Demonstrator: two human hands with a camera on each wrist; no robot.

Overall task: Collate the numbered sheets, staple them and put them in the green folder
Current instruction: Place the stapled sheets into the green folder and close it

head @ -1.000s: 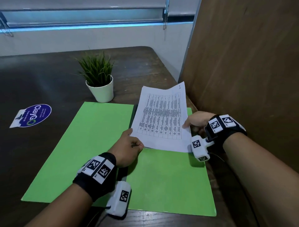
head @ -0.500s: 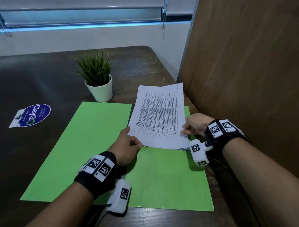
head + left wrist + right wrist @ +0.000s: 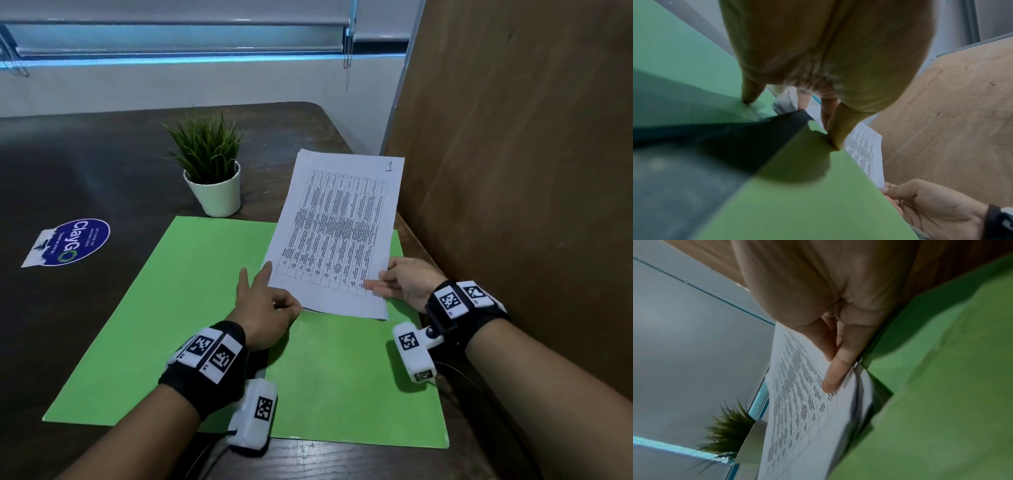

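The green folder [image 3: 191, 308] lies open and flat on the dark table. Over its right half is a stack of printed sheets [image 3: 339, 236], the top one marked "1" at its far right corner. My right hand [image 3: 380, 284] pinches the stack's near right corner, thumb [image 3: 832, 379] on top of the sheets [image 3: 797, 410]. My left hand [image 3: 260, 274] rests on the folder beside the stack's near left corner, fingers straight, the index tip at the paper's edge. In the left wrist view its fingertips press the folder [image 3: 797, 194] beside the sheets [image 3: 865, 149].
A potted plant [image 3: 212, 171] in a white pot stands just behind the folder. A blue ClayGo sticker [image 3: 68, 241] lies at the left of the table. A wooden partition [image 3: 513, 171] rises close along the right edge.
My left hand has let go of the stack's near left corner and spread its fingers onto the folder. The stack, now held by the right hand alone, has turned slightly.
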